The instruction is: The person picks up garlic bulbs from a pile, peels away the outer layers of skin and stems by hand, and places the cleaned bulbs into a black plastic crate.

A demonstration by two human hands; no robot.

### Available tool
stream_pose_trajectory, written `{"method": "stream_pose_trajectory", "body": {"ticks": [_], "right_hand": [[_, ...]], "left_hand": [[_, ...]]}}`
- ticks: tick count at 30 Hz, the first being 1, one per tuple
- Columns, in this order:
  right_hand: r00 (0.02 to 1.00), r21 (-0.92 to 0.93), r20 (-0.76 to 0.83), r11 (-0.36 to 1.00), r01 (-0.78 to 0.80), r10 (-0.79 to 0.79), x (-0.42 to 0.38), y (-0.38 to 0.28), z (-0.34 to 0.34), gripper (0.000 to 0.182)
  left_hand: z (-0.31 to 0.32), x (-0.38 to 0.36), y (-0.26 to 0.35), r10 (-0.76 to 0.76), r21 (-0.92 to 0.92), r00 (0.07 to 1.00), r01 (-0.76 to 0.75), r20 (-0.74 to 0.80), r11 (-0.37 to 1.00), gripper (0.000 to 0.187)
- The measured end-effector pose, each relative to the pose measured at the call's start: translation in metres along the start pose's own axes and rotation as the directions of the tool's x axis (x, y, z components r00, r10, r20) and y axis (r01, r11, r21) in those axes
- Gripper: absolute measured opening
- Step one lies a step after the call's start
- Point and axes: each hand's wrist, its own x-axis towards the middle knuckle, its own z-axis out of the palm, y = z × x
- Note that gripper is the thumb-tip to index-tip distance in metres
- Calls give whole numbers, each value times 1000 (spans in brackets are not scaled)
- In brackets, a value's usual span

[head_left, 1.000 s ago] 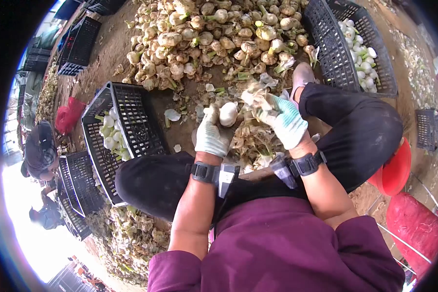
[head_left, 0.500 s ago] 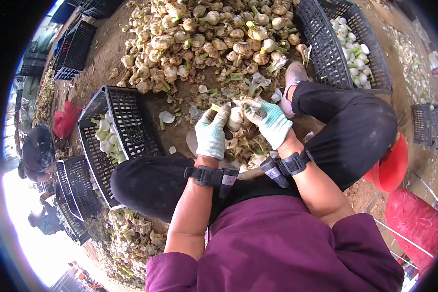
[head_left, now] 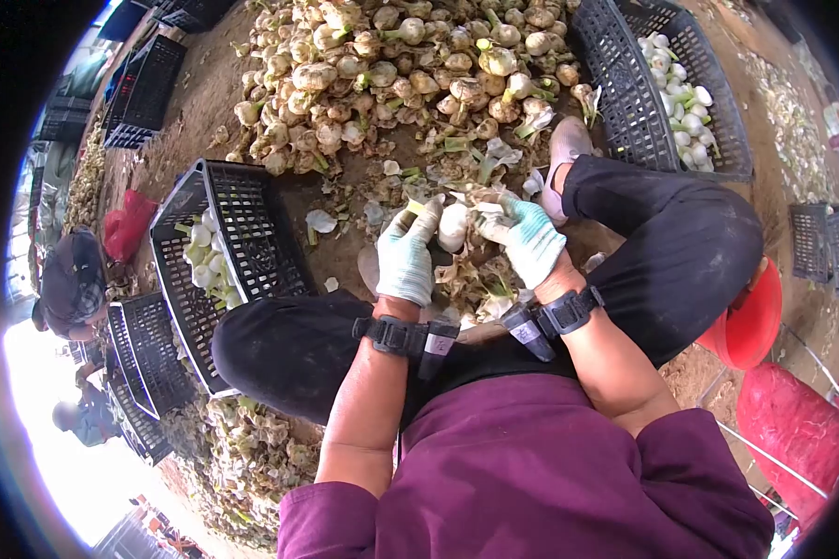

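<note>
My left hand (head_left: 405,252), in a white and mint glove, is closed on a garlic bulb (head_left: 453,226) by its short cut stem. The bulb's white, peeled side faces my other hand. My right hand (head_left: 529,240), gloved alike, pinches loose garlic skin (head_left: 483,211) just to the right of the bulb; its fingertips are partly hidden by the skin. Beneath both hands, dry peelings (head_left: 475,279) lie heaped between my legs.
Ahead is a large pile of unpeeled garlic bulbs (head_left: 364,84). Black crates holding white bulbs stand at the left (head_left: 261,224) and at the right (head_left: 615,84). A red bucket (head_left: 750,317) sits by my right knee. Another person (head_left: 70,279) bends at far left.
My right hand has shifted slightly right and down, away from the bulb, with skin between its fingers. More of the bulb's white surface shows. My left hand stays nearly in place.
</note>
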Motion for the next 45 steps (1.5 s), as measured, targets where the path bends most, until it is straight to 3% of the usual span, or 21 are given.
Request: {"method": "stream_pose_trajectory", "body": {"ticks": [3, 6, 8, 9, 12, 14, 15, 16, 17, 19, 20, 22, 24, 25, 28, 30, 34, 36, 38, 40, 45], "right_hand": [[972, 111, -115, 975, -194, 206, 4, 1, -8, 21], [945, -288, -323, 945, -153, 54, 13, 21, -14, 17], [945, -294, -324, 955, -47, -53, 18, 27, -10, 16], [941, 11, -283, 980, 198, -187, 20, 21, -5, 21], [952, -270, -108, 930, 250, -287, 16, 13, 7, 30], [997, -403, 58, 915, -15, 41, 17, 6, 8, 36], [987, -388, -57, 914, 117, -151, 16, 24, 7, 38], [997, 8, 75, 1000, -31, 30, 29, 46, -1, 33], [997, 19, 69, 999, -31, 29, 34, 44, -15, 33], [992, 829, -117, 544, 126, -51, 40, 18, -49, 33], [976, 972, -218, 91, 219, -18, 41, 4, -66, 33], [914, 915, -397, 41, 401, -88, 40, -23, -102, 36], [890, 860, -447, 230, 455, -90, 43, -10, -116, 41], [901, 873, -430, 281, 399, 57, 41, 4, -112, 36], [877, 938, -281, 303, 167, 389, 38, 20, -82, 24], [838, 553, -455, 833, 0, 301, 42, 29, -73, 22], [774, 575, -516, 818, -5, 367, 55, 2, -68, 20], [791, 614, -341, 758, -222, 508, 63, 3, -74, 22], [728, 662, -412, 729, -173, 548, 70, 13, -62, 21], [731, 656, -418, 736, -167, 539, 72, 21, -55, 21], [722, 370, -484, 863, -343, 494, 57, 48, -45, 24]], "left_hand": [[-7, 4, 0, -63, -58, 998, 63, 3, 996, 24], [-10, 7, -3, -92, -65, 996, 91, -9, 994, 27], [-9, 7, -3, -112, 4, 991, 112, -80, 994, 28], [-7, 8, -4, -110, 10, 991, 111, -77, 994, 28], [2, 12, -7, -122, 142, 985, 139, -122, 980, 26], [14, 12, -9, -130, 145, 988, 140, -79, 980, 27], [20, 13, -8, -148, 138, 988, 152, -44, 979, 28], [20, 13, -1, -182, 211, 982, 167, 57, 963, 28], [26, 14, 5, -154, 151, 982, 137, 111, 979, 29], [34, 26, 11, -93, 141, 986, 74, 136, 987, 29], [29, 40, 7, -53, 121, 988, 36, 144, 992, 29], [32, 64, 1, -59, 250, 995, 38, 77, 967, 29], [37, 97, -15, -96, 355, 992, 63, 78, 933, 27], [35, 120, -32, 30, 554, 988, -110, 151, 825, 25], [66, 163, -42, 219, 869, 879, -462, 423, 178, 33], [87, 193, -52, 191, 873, 852, -483, 487, -67, 32], [112, 236, -74, -140, 873, 904, -427, 404, -236, 67], [106, 237, -82, -138, 826, 891, -453, 432, -335, 78], [89, 236, -86, -167, 897, 903, -419, 395, -144, 74], [74, 229, -91, -283, 887, 896, -406, 341, -218, 60], [29, 160, -99, -134, 874, 938, -236, 318, 425, 46]]}}
